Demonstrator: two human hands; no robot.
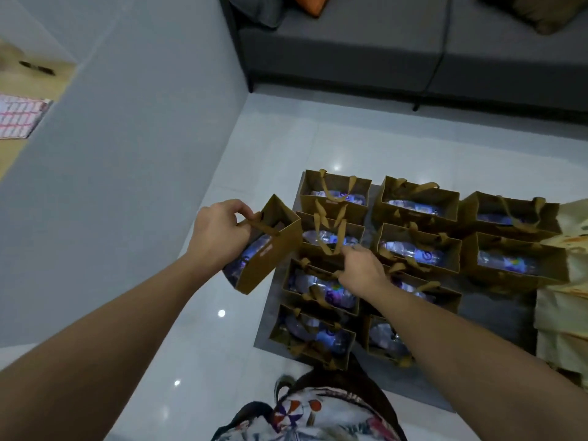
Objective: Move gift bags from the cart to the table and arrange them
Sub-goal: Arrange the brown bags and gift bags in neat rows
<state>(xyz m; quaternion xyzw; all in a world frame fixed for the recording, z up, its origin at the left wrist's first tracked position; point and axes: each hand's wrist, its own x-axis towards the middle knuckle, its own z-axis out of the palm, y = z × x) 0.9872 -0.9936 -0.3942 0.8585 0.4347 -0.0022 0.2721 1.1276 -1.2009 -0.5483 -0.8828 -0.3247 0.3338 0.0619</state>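
**Inspector:** Your left hand [219, 230] has its fingers curled round the ribbon handle of one gift bag [267, 249], lifted and tipped, its open mouth leaning away from your fingers toward the rest. It hangs off the edge of the grey platform [496, 310], over the white floor [280, 148].

**Operator:** And the right?

**Inspector:** Your right hand [362, 268] is down among the standing bags [420, 202], fingers closing on the handle loop of the second bag [331, 237], just beyond your fingertips. Whether that pinch is complete, I cannot tell.

**Operator:** Risks?

**Inspector:** Three, in my judgement. First, the tilted bag: a plastic bottle [251, 254] lies loose inside, just below your left knuckles, and further tipping could slide it out. Second, you appear to hold only one ribbon; the bag may swing and sag open under the load. Third, the bags stand touching each other on either side of your right fingers; pulling one up could snag a neighbour's handle and topple it.

**Operator:** Any markings?

**Inspector:** A small pale label sits on the lifted bag's face, below your left fingers; too blurred to read. The bottles carry purple-blue wrappers with no legible brand. A pink grid sheet [19, 116], well to the left of your left hand, looks like a calendar; nothing on it is readable.
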